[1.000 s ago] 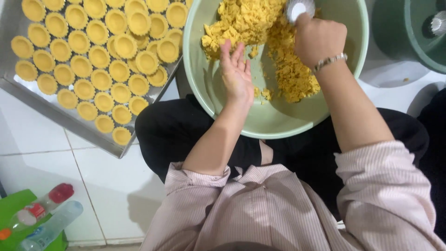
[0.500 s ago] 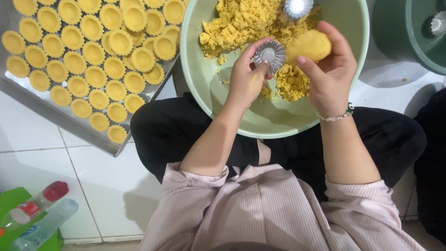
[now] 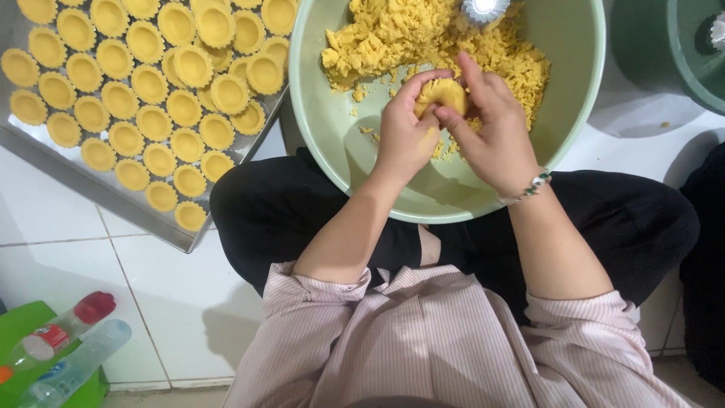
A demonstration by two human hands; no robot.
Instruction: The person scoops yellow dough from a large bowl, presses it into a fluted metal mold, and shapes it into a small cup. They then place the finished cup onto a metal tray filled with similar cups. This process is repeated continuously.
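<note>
Cupping one dough lump (image 3: 442, 94) over the green bowl (image 3: 578, 83), left hand (image 3: 404, 140) and right hand (image 3: 495, 136) together.

We count one light green bowl (image 3: 574, 113), one metal tray (image 3: 98, 193), two hands, left (image 3: 404, 136) and right (image 3: 495, 136), one lump of yellow dough (image 3: 442, 94) between them, one empty fluted tin mould (image 3: 485, 9), two bottles (image 3: 64, 351), and roughly thirty-five filled tart shells (image 3: 158, 113) in view.
</note>
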